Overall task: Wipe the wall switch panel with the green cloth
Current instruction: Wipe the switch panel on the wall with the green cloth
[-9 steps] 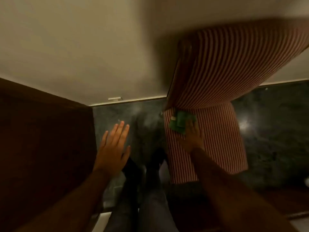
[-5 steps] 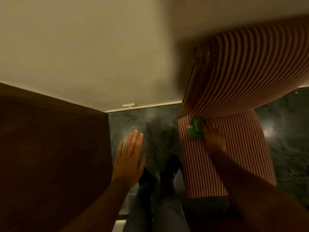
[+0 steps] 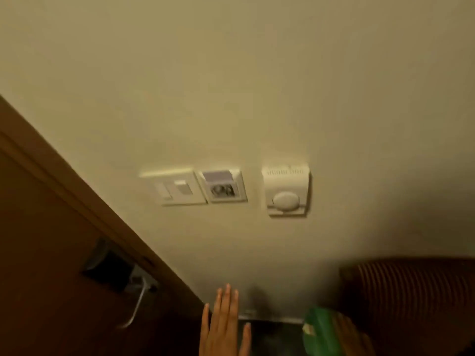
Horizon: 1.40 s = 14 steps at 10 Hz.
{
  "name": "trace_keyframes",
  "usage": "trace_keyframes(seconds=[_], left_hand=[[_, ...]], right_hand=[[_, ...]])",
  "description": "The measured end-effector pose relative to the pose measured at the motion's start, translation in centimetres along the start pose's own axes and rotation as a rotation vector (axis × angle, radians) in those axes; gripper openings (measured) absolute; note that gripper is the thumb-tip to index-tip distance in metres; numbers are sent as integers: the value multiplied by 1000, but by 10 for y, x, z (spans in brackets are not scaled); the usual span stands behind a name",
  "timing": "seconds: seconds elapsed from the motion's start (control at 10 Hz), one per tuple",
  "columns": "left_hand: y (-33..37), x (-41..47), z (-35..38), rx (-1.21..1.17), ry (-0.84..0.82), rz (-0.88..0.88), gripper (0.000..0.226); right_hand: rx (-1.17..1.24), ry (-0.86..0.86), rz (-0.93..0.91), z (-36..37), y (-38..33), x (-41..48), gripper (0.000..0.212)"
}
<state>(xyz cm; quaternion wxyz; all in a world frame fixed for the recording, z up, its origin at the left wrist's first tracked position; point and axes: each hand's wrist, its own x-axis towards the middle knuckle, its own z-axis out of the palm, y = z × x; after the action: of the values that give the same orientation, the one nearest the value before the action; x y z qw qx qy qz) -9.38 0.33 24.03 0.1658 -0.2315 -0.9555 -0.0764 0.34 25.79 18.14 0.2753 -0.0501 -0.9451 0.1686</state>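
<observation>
The white wall switch panel (image 3: 180,187) sits on the cream wall, with a framed socket plate (image 3: 223,186) touching its right side. Low at the bottom edge, my right hand (image 3: 353,336) grips the bunched green cloth (image 3: 321,332), well below and right of the panel. My left hand (image 3: 225,325) is flat with fingers apart, empty, at the bottom centre, also far below the panel. Neither hand touches the wall fittings.
A white thermostat (image 3: 286,191) with a round dial hangs right of the socket plate. A brown wooden door (image 3: 51,265) with a metal lever handle (image 3: 138,301) fills the left. A striped upholstered seat (image 3: 411,286) is at the lower right.
The view has swung up from the floor and striped seat to the wall. My right hand has lifted the green cloth off the striped seat. Both hands now sit at the frame's bottom.
</observation>
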Motion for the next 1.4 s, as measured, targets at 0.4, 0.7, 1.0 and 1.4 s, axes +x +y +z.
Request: trace_keyframes(seconds=[0.4, 0.7, 1.0, 1.4], left_hand=[[-42, 225, -194, -196, 654, 86, 65], [-72, 311, -202, -64, 744, 215, 68], [-81, 322, -189, -29, 821, 287, 69], [-84, 323, -187, -2, 816, 286, 69]], right_hand=[[254, 172, -212, -98, -145, 151, 56], [187, 223, -306, -56, -169, 214, 70], [35, 313, -295, -13, -137, 227, 53], [25, 442, -142, 15, -176, 225, 46]])
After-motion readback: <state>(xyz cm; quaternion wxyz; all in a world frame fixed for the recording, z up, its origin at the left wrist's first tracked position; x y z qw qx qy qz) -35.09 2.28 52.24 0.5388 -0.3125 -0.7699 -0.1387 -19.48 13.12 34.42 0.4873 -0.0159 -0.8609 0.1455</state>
